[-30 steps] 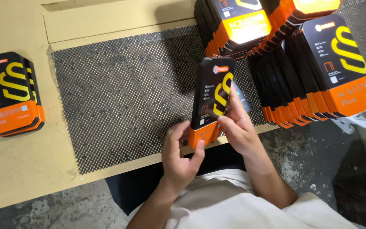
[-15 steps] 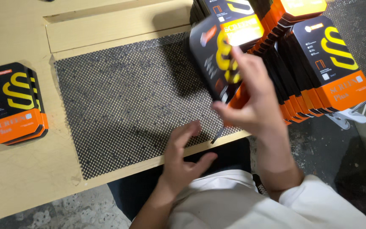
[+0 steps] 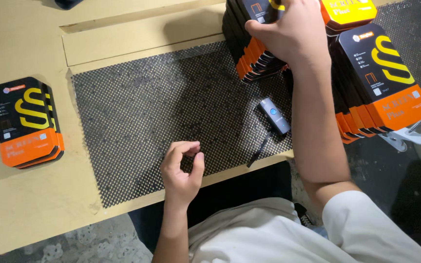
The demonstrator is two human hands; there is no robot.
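Since the earlier frame the right hand (image 3: 293, 34) has carried its black-and-orange package up and away from the table edge and now presses down on the leaning row of packages (image 3: 259, 53) at the top of the mat; whether its fingers still grip one package or just rest on the row, cannot tell, fingertips hidden behind the hand. Left hand (image 3: 181, 168) has gone from spread flat to loosely curled, thumb and index nearly touching, holding nothing, resting on the near edge of the black mesh mat (image 3: 152, 107). A small grey handheld scanner (image 3: 274, 116) with a blue button, now uncovered, lies on the mat between the hands, its black strap (image 3: 257, 153) trailing toward the table edge. Second row of same packages (image 3: 381, 83) leans just right of the right forearm, yellow curl on black, orange lower band. Short stack of the same packages (image 3: 28, 122) sits well apart on the left, on the bare tan table (image 3: 35, 204). White clip (image 3: 405, 139) with cable pokes out under the right row.
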